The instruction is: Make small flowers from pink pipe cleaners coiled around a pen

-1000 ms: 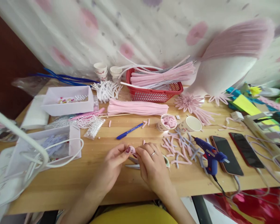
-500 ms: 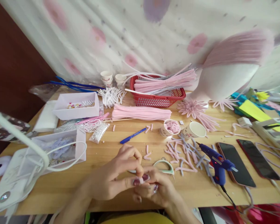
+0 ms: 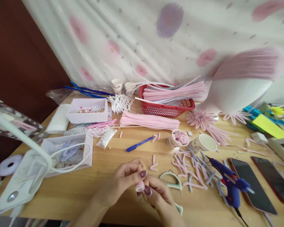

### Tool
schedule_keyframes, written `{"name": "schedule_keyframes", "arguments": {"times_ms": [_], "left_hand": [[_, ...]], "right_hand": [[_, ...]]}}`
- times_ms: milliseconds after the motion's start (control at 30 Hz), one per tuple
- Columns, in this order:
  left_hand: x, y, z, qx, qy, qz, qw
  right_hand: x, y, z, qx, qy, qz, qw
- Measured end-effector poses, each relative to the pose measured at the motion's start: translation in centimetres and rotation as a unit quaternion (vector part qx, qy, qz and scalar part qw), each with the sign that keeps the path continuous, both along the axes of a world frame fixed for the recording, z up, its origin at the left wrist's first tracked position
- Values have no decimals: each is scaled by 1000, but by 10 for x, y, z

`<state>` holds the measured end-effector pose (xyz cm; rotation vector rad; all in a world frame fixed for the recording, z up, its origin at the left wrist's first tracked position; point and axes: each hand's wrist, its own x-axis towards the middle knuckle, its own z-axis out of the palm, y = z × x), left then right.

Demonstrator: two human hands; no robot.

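Note:
My left hand [image 3: 124, 181] and my right hand [image 3: 157, 192] meet low over the wooden table [image 3: 90, 186], near its front edge. Both pinch one small pale pink piece [image 3: 140, 186] between thumbs and fingertips. Mint-green scissors [image 3: 172, 181] lie just right of the hands, partly under my right hand. Short cut pink and grey pipe-cleaner bits [image 3: 191, 170] are scattered to the right, and two more pink bits [image 3: 153, 164] lie just beyond the hands.
A blue glue gun [image 3: 228, 183] and two phones [image 3: 253, 186] lie at the right. Behind are two paper cups [image 3: 191, 142], a blue pen [image 3: 139, 144], a pink pipe-cleaner bundle [image 3: 149, 120], a red basket [image 3: 167, 107] and white boxes [image 3: 88, 110]. A white lamp arm [image 3: 21, 138] crosses the left.
The hands have drawn back toward the table's front edge with the pink piece, and the view has tilted up and left. The scissors now lie uncovered beside my right hand.

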<state>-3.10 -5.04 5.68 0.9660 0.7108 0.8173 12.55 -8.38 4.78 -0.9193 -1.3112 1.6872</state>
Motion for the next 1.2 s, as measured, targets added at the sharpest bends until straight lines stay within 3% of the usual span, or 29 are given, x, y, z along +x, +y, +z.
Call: {"name": "schedule_keyframes", "arguments": {"times_ms": [133,267,400,533,633,733,800,867,933,1000,1033,1100,1200], "left_hand": [[0,-3,-5,-125,-83,4,989],[-1,-4,-8,-187,-117,-5,975],[-4,-4,-5,-115,25,31,993],[-11,-5,0,-68,129,6,989],[-14,-5,1,-66,144,-12,987],[-15,-5,2,-54,147,2,988],[-15,-6,2,-3,176,32,984],[-17,-7,2,103,227,72,966],[-20,-6,1,219,263,85,936],[-23,-5,1,298,278,63,911],[-24,-4,1,320,278,50,904],[-25,-2,2,343,270,39,899],[-23,-1,2,348,232,61,906]], "right_hand": [[-2,-1,5,46,-77,-6,996],[1,0,7,179,-162,9,970],[1,1,10,327,-306,-17,894],[0,6,5,444,-398,-37,802],[1,8,-2,465,-421,-36,778],[2,6,-10,451,-411,-64,790],[1,3,-15,409,-386,-87,822],[-3,1,-21,316,-333,-107,882],[-8,0,-27,159,-221,-113,956],[-13,1,-31,-34,-50,-97,993],[-14,3,-32,-125,39,-76,989],[-14,5,-30,-265,185,-11,946],[-10,8,-23,-341,299,73,888]]}}
